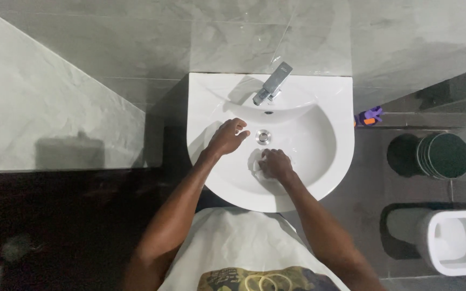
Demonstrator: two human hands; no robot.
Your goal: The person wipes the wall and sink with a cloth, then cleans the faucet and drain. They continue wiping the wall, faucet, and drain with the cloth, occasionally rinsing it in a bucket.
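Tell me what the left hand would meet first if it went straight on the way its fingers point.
The left hand, fingers curled over the white ceramic basin, points right toward the round metal drain. That drain looks like the first thing in its line, though how high the hand sits above the bowl is unclear.

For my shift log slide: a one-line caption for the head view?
Right hand presses a white cloth inside the white sink; left hand hovers beside the drain.

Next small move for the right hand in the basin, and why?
Probably sweep the white cloth toward the drain: the right hand presses it on the sink wall just below the drain, and the left hand hovers empty beside it.
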